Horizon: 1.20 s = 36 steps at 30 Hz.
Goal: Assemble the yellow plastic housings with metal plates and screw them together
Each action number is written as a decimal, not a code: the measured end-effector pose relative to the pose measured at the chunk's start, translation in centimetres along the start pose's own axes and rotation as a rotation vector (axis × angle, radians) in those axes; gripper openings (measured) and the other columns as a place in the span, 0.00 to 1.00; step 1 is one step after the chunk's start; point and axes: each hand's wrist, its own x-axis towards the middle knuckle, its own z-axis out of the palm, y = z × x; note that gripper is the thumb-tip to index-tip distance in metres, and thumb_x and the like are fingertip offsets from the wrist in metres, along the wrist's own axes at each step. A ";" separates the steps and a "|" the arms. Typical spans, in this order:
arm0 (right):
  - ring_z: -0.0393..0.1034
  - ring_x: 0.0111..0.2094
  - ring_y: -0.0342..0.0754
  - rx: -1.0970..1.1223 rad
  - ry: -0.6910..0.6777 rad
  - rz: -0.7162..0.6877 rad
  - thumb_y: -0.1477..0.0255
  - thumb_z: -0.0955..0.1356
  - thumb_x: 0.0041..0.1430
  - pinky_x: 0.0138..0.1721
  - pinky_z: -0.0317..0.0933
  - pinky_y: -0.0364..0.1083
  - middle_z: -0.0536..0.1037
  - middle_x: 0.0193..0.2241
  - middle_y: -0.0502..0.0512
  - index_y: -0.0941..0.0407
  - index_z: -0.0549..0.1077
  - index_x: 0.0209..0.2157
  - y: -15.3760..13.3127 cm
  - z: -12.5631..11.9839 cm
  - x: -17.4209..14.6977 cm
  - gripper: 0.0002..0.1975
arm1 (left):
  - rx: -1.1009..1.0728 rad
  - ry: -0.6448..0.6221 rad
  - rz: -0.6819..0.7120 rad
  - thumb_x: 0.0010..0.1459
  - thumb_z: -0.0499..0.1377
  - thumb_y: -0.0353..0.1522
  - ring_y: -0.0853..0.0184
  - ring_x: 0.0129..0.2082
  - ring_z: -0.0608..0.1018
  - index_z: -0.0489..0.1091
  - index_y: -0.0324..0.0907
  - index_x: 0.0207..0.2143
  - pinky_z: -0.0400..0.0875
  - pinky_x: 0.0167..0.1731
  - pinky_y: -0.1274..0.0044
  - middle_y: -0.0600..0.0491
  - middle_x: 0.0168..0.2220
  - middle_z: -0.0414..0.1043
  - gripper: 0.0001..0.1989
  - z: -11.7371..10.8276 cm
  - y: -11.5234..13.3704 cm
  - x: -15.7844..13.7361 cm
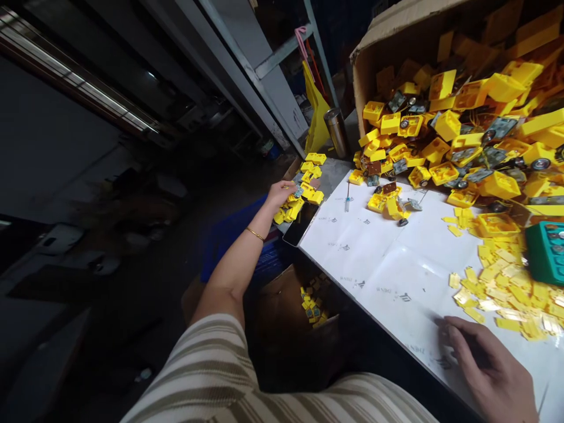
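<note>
My left hand [281, 194] reaches over a group of small yellow plastic casings [314, 158] at the table's far left corner. Its fingers are closed at a small yellow casing with a grey-blue circuit board [298, 192]; the fingertips are partly hidden. Close to the near edge, my right hand [496, 373] rests on the white-covered table [370, 270], fingers loosely bent and thumb apart, with nothing seen in it. Beyond it lies a heap of flat yellow plastic pieces [506, 282]. A small screwdriver [347, 202] lies between the casings and a large pile of yellow housings [467, 141].
A cardboard box [365, 76] spills housings, boards and wires onto the table. A green tray [544, 252] stands at the right, a metal cup [336, 130] at the back. A dark phone-like slab [304, 223] lies at the left edge. Below sits an open carton [282, 299] with yellow parts.
</note>
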 end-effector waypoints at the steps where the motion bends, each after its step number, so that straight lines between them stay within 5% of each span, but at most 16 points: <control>1: 0.77 0.31 0.50 -0.004 -0.004 -0.008 0.51 0.65 0.56 0.30 0.74 0.45 0.82 0.34 0.49 0.49 0.77 0.36 0.1 0.0 0.0 0.19 | 0.021 0.003 -0.006 0.62 0.57 0.38 0.61 0.47 0.75 0.67 0.39 0.53 0.73 0.45 0.64 0.46 0.52 0.69 0.19 -0.1 -0.2 0.0; 9: 0.78 0.32 0.50 -0.040 -0.008 -0.130 0.54 0.66 0.57 0.31 0.74 0.45 0.82 0.35 0.49 0.50 0.77 0.38 1.7 -0.1 0.0 0.16 | 0.106 0.073 0.076 0.63 0.56 0.38 0.62 0.47 0.75 0.67 0.41 0.52 0.73 0.45 0.64 0.46 0.52 0.69 0.18 0.0 -0.3 -0.3; 16: 0.75 0.26 0.46 0.047 0.129 -0.149 0.63 0.67 0.61 0.29 0.70 0.43 0.79 0.31 0.51 0.53 0.74 0.41 0.5 0.2 -0.1 0.11 | 0.105 0.158 0.226 0.57 0.57 0.27 0.66 0.42 0.78 0.74 0.36 0.39 0.70 0.45 0.76 0.49 0.39 0.77 0.08 -0.4 1.9 -2.7; 21: 0.74 0.32 0.44 0.149 0.098 -0.383 0.75 0.64 0.63 0.34 0.69 0.42 0.77 0.31 0.52 0.54 0.72 0.41 -1.7 -0.1 -1.1 0.07 | 0.023 -0.156 0.426 0.54 0.58 0.32 0.67 0.42 0.77 0.73 0.39 0.38 0.71 0.41 0.78 0.50 0.41 0.78 0.10 6.7 5.0 -10.0; 26: 0.72 0.34 0.42 0.134 0.200 -0.328 0.81 0.63 0.62 0.34 0.67 0.41 0.76 0.33 0.53 0.55 0.71 0.43 -0.5 -2.2 -2.9 0.11 | 0.092 -0.652 0.721 0.55 0.57 0.37 0.64 0.40 0.78 0.74 0.41 0.39 0.73 0.36 0.76 0.49 0.41 0.78 0.12 16.2 7.7 -19.0; 30: 0.71 0.33 0.42 0.092 0.347 -0.255 0.83 0.65 0.60 0.34 0.66 0.40 0.75 0.33 0.53 0.56 0.72 0.43 1.4 -4.0 -5.4 0.12 | 0.144 -0.724 0.780 0.57 0.56 0.34 0.67 0.37 0.78 0.74 0.42 0.40 0.72 0.37 0.76 0.51 0.41 0.78 0.11 21.0 9.1 -22.7; 36: 0.71 0.31 0.42 0.111 0.373 -0.216 0.82 0.65 0.60 0.30 0.65 0.41 0.76 0.32 0.53 0.56 0.72 0.41 2.3 -4.5 -5.6 0.10 | 0.289 -0.802 0.887 0.55 0.59 0.35 0.65 0.39 0.76 0.73 0.42 0.43 0.71 0.42 0.71 0.50 0.42 0.76 0.13 23.0 10.1 -24.8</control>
